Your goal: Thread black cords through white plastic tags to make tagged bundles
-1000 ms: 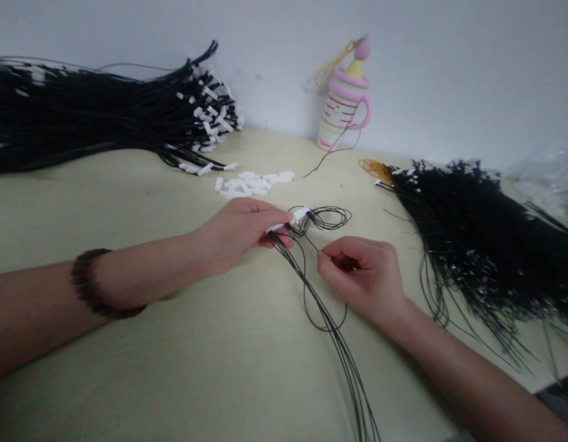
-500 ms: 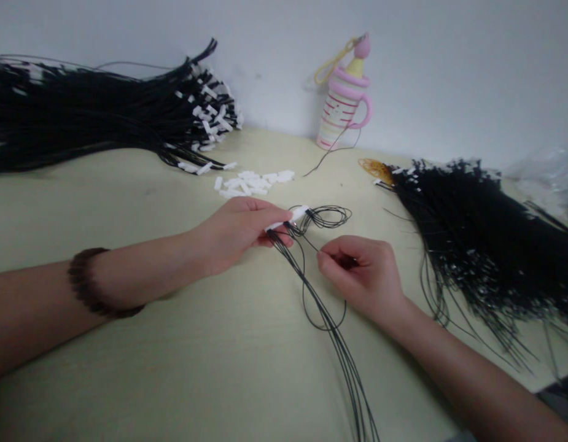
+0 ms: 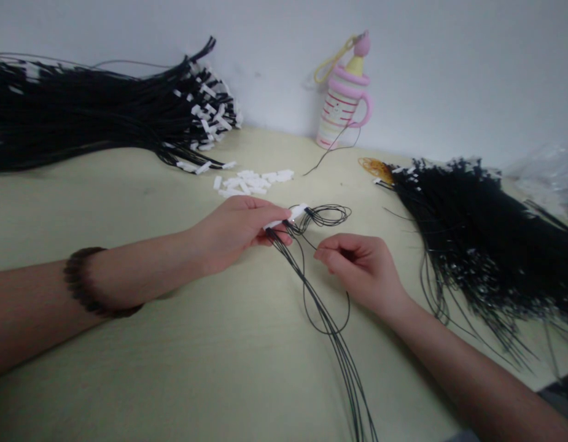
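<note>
Between the thumb and fingers of my left hand (image 3: 247, 230) are white connectors (image 3: 298, 213) with black wires on them. A bundle of long black wires (image 3: 327, 319) runs from them down to the bottom edge, and a small coil of thin wire (image 3: 332, 215) lies to their right. My right hand (image 3: 357, 264) pinches one thin black wire (image 3: 310, 242) that leads back to the connectors. A loop of this thin wire hangs below, across the bundle.
A pile of loose white connectors (image 3: 249, 182) lies behind my left hand. Thick bundles of black wires lie at the back left (image 3: 104, 116) and at the right (image 3: 490, 233). A pink and white cup-shaped item (image 3: 341, 110) stands by the wall, near a clear plastic bag (image 3: 548, 178).
My right hand has shifted very slightly left and up, its fingertips still on the thin wire. The hanging wire loop has widened a little. My left hand has barely moved.
</note>
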Motion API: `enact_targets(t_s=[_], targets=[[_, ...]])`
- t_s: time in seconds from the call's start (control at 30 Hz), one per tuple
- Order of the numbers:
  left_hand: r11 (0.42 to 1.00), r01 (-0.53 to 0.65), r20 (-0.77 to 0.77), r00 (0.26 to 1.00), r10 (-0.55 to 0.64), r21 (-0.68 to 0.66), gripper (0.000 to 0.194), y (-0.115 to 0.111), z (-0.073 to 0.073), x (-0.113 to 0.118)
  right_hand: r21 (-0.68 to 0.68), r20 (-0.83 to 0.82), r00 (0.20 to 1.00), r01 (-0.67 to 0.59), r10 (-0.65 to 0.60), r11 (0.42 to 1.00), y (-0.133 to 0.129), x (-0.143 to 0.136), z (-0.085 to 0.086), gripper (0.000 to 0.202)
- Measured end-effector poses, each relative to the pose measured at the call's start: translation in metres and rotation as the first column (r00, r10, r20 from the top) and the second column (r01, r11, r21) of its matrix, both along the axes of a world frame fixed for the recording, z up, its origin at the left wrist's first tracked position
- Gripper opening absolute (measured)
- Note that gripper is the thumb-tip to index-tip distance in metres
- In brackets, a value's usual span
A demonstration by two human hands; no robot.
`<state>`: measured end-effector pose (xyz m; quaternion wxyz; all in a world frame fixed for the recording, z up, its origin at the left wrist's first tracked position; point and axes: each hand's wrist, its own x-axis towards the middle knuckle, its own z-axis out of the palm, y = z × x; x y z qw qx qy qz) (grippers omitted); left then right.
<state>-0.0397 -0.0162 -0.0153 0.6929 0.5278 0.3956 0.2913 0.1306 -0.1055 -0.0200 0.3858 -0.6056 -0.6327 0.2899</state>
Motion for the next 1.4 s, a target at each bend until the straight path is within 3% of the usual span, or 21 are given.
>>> enact_targets(t_s=[0.2,0.43,0.57,0.83,0.9,0.97,1.03,1.1,1.17,1.23,1.4], targets=[[1.000,-0.007,0.009,1.000,0.007,0.002,0.015,0.000,0.000,0.001,-0.205,-0.395,0.916,-0.011,-0.072,0.979,0.008,0.000,0.001,0.012],[0.999,-0.020,0.040,0.999,0.018,0.048,0.014,-0.003,0.000,0.000,-0.350,-0.753,0.643,-0.211,-0.140,0.913,0.011,0.002,0.004,0.015],[0.999,-0.026,0.038,0.999,0.024,0.043,0.015,-0.004,0.000,0.000,-0.427,-0.837,0.489,-0.305,-0.245,0.851,0.013,0.003,0.004,0.014],[0.998,-0.053,0.072,0.996,0.051,0.025,0.014,-0.004,0.000,0.002,-0.451,-0.859,0.408,-0.316,-0.309,0.835,0.015,0.002,0.005,0.015],[0.998,-0.062,0.078,0.995,0.060,0.017,0.014,-0.004,-0.001,0.002,-0.445,-0.836,0.463,-0.257,-0.295,0.858,0.015,0.000,0.004,0.014],[0.998,-0.069,0.089,0.994,0.067,0.015,0.013,-0.004,-0.001,0.002,-0.378,-0.732,0.638,-0.089,-0.238,0.922,0.013,-0.003,0.001,0.014],[0.998,-0.062,0.085,0.995,0.059,0.031,0.014,-0.004,-0.002,0.002,-0.147,-0.482,0.864,0.082,-0.143,0.986,0.011,-0.006,-0.003,0.012],[0.997,-0.041,0.057,0.998,0.038,0.064,0.015,-0.005,-0.002,0.002,0.142,-0.151,0.987,0.074,-0.053,0.987,0.008,-0.009,-0.007,0.011],[0.994,-0.022,0.030,0.999,0.019,0.103,0.018,-0.006,-0.003,0.001,0.317,0.098,0.995,-0.033,0.002,0.948,0.007,-0.011,-0.008,0.013],[0.991,-0.016,0.015,1.000,0.014,0.135,0.019,-0.006,-0.003,0.001,0.389,0.222,0.975,-0.098,0.010,0.916,0.006,-0.012,-0.009,0.016],[0.976,0.023,-0.057,0.998,-0.011,0.215,0.020,-0.009,-0.004,0.001,0.461,0.270,0.961,-0.078,-0.056,0.884,0.007,-0.015,-0.005,0.015]])
